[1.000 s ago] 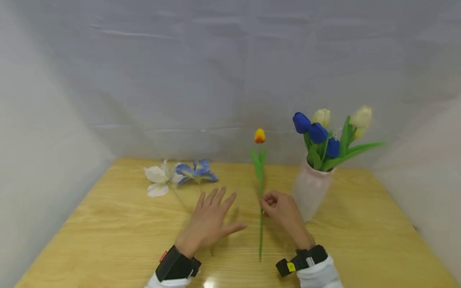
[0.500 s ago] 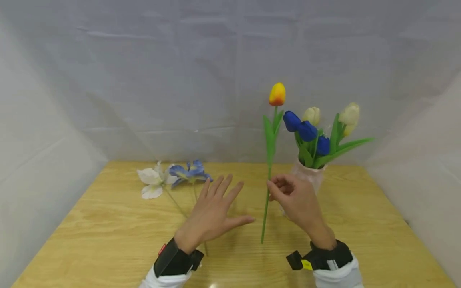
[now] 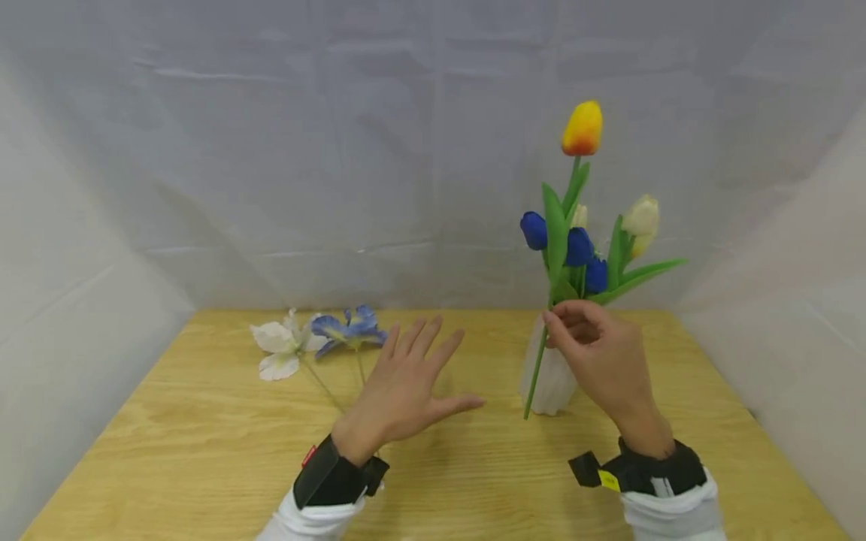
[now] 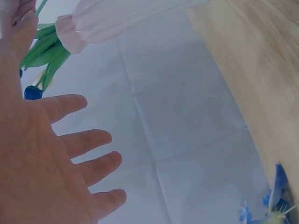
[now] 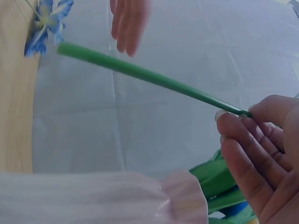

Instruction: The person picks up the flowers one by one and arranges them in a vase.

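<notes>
My right hand [image 3: 602, 361] pinches the green stem of a yellow-orange tulip [image 3: 582, 129] between thumb and fingertips. The tulip stands upright, tilted slightly right, its bare stem end [image 5: 88, 55] pointing down in front of the pale pink vase [image 3: 541, 379]. That vase holds several blue tulips [image 3: 579, 248] and white tulips [image 3: 640, 216], partly hidden behind the held flower and hand. My left hand [image 3: 406, 387] is spread with straight fingers and holds nothing; it hovers over the stems of a white flower [image 3: 277, 340] and a blue-purple flower [image 3: 348, 328].
The wooden table [image 3: 176, 451] carries everything, with a grey cloth backdrop [image 3: 271, 150] rising at its back edge. Pale sheets stand at both sides. The vase is right of the middle, and the two lying flowers are at the back left.
My right hand has lifted the tulip off the table and carried it up and right, until it overlaps the vase. My left hand stays spread in about the same place.
</notes>
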`<state>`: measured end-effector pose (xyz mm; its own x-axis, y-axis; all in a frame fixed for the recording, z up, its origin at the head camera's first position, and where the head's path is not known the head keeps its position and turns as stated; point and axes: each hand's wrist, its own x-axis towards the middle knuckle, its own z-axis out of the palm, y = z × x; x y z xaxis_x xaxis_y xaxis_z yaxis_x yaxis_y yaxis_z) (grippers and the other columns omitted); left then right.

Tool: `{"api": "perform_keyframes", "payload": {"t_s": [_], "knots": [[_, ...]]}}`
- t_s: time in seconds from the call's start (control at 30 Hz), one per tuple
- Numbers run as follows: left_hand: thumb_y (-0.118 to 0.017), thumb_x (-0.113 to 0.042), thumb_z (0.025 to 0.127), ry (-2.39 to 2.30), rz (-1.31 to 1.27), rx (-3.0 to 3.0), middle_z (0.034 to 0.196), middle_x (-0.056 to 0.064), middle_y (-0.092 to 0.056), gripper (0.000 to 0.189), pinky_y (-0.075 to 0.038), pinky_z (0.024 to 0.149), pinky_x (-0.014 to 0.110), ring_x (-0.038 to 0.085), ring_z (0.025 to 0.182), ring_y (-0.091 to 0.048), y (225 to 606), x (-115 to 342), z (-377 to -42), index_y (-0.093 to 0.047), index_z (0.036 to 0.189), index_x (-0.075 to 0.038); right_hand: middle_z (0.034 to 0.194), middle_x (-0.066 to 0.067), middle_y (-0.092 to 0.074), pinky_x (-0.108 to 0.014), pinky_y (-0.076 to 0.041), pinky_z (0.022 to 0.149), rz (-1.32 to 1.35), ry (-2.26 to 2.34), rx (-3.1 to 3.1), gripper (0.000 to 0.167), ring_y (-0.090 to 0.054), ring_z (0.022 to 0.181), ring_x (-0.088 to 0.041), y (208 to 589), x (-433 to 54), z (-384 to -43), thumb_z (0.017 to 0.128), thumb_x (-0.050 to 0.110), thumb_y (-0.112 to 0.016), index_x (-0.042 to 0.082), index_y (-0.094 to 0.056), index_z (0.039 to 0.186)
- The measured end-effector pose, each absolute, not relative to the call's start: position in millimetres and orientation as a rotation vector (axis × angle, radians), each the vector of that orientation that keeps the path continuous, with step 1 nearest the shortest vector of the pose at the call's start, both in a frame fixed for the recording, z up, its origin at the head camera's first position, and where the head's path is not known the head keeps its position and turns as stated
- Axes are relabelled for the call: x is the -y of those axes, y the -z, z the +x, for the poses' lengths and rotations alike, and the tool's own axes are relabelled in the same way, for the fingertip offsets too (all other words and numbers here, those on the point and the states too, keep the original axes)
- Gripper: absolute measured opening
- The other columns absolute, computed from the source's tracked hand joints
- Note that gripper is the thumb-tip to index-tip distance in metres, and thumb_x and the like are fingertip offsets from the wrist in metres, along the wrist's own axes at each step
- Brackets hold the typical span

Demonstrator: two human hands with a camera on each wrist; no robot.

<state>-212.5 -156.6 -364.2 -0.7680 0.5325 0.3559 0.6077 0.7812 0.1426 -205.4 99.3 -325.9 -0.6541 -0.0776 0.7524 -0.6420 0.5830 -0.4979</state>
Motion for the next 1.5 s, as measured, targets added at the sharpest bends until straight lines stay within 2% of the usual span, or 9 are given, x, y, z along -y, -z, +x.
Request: {"api": "perform_keyframes", "payload": {"t_s": [0.17, 0.4, 0.6, 0.8, 1.03, 1.2, 1.5], "knots": [[-0.05, -0.071, 0.084, 0.368, -0.883, 2.737, 0.153, 0.017, -0.028, 0.084, -0.01, 0.112, 0.057, 0.036, 0.139, -0.023, 365.2, 151.5, -215.6, -0.038, 0.148, -0.019, 0.075, -0.002, -0.069, -0.011, -0.05, 0.058, 0.572, -0.984, 2.079, 0.007, -0.063, 0.059, -0.005, 320.6, -112.6, -204.7, 0.083, -0.002, -0.071, -0.001, -0.07, 0.09], [-0.049, -0.072, 0.083, 0.315, -0.917, 2.684, 0.152, 0.017, -0.029, 0.085, -0.015, 0.112, 0.056, 0.036, 0.138, -0.026, 360.6, 141.4, -220.3, -0.038, 0.148, -0.018, 0.071, -0.006, -0.069, -0.011, -0.05, 0.06, 0.631, -0.962, 1.949, 0.012, -0.064, 0.058, -0.005, 307.4, -127.7, -200.4, 0.077, -0.009, -0.073, -0.003, -0.07, 0.087], [-0.049, -0.073, 0.083, 0.321, -0.939, 2.667, 0.153, 0.016, -0.028, 0.085, -0.011, 0.113, 0.055, 0.035, 0.14, -0.023, 355.2, 133.7, -221.6, -0.038, 0.148, -0.02, 0.07, -0.007, -0.069, -0.009, -0.049, 0.059, 0.56, -0.936, 1.924, 0.004, -0.063, 0.058, -0.002, 297.5, -139.5, -198.3, 0.081, -0.005, -0.071, -0.004, -0.069, 0.084], [-0.047, -0.074, 0.083, 0.294, -0.939, 2.708, 0.153, 0.016, -0.027, 0.086, -0.011, 0.113, 0.054, 0.035, 0.14, -0.02, 357.7, 130.1, -222.8, -0.035, 0.15, -0.02, 0.07, -0.01, -0.068, -0.007, -0.047, 0.057, 0.461, -0.94, 1.878, 0.005, -0.06, 0.06, 0.005, 297.5, -150.4, -201.8, 0.081, -0.003, -0.071, -0.006, -0.07, 0.085], [-0.05, -0.072, 0.083, 0.255, -0.96, 2.596, 0.15, 0.018, -0.032, 0.085, -0.015, 0.112, 0.056, 0.036, 0.137, -0.027, 347.5, 124.4, -226.5, -0.04, 0.147, -0.018, 0.075, 0.005, -0.067, -0.008, -0.048, 0.062, 0.359, -0.955, 1.763, 0.014, -0.061, 0.063, 0.005, 278.4, -172.3, -213.8, 0.086, 0.005, -0.068, -0.009, -0.068, 0.088], [-0.048, -0.074, 0.082, 0.245, -0.953, 2.626, 0.151, 0.017, -0.029, 0.086, -0.012, 0.113, 0.055, 0.036, 0.139, -0.024, 345.5, 123.9, -227.4, -0.038, 0.148, -0.018, 0.076, 0.005, -0.067, -0.009, -0.049, 0.064, 0.351, -0.923, 1.737, 0.019, -0.061, 0.063, 0.005, 271.5, -175.2, -218.7, 0.087, 0.009, -0.067, -0.011, -0.067, 0.087], [-0.046, -0.076, 0.082, 0.205, -0.944, 2.618, 0.151, 0.016, -0.03, 0.088, -0.015, 0.112, 0.056, 0.036, 0.138, -0.027, 345.6, 127.0, -229.0, -0.038, 0.148, -0.019, 0.076, 0.006, -0.067, -0.008, -0.047, 0.065, 0.311, -0.896, 1.741, 0.02, -0.059, 0.063, 0.008, 264.9, -179.6, -226.9, 0.087, 0.01, -0.066, -0.01, -0.068, 0.088]]}}
